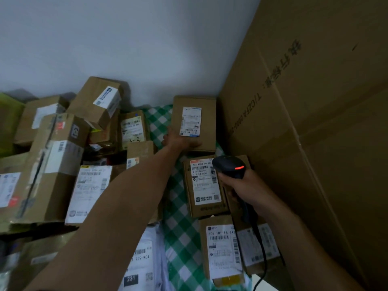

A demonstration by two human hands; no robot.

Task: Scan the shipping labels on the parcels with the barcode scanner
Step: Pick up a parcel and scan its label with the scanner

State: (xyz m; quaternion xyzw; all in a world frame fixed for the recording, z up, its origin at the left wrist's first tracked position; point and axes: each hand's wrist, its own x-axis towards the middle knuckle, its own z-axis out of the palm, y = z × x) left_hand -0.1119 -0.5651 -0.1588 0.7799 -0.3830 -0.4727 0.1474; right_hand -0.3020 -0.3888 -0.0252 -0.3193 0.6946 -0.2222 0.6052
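Observation:
My left hand (178,140) grips the near edge of a small brown parcel (206,122) at the far end of the green checked cloth; its white shipping label (190,121) faces up. My right hand (243,191) holds a black barcode scanner (228,166) with a red light lit on top. The scanner's head hangs over the right side of a second brown parcel (202,186), just below the held parcel. A third labelled parcel (222,246) lies nearer to me, and the scanner's cable (261,255) trails across it.
A heap of labelled brown boxes (58,156) fills the left side. A very large cardboard box (315,122) stands as a wall on the right. White mailer bags (142,263) lie at the bottom centre. A grey wall (126,38) closes the back.

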